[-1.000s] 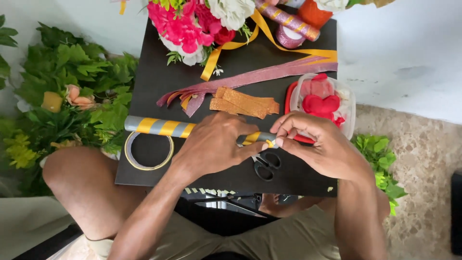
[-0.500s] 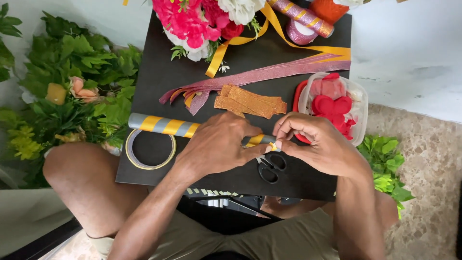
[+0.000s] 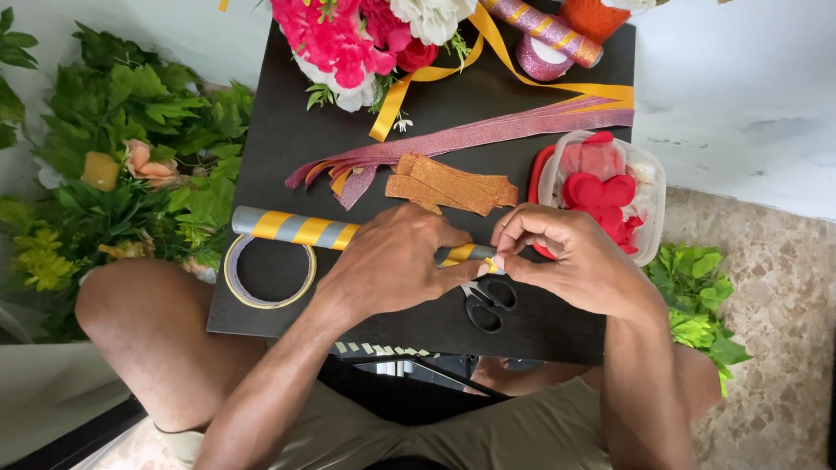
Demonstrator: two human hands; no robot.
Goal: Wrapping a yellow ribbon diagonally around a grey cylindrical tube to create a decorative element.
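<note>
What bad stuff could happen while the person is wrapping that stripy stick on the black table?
1. The right hand pinches only the tip of the yellow ribbon at the end of the striped stick; it might slip and unwind.
2. The scissors lie right under both hands, so a finger could bump them.
3. The tape roll sits near the edge of the black table; the left hand or its arm could nudge it off.

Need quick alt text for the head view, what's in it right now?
Both hands work a grey-and-yellow striped tube on a black board: left hand grips it, right hand pinches its end. Scissors and a tape ring lie alongside.
</note>
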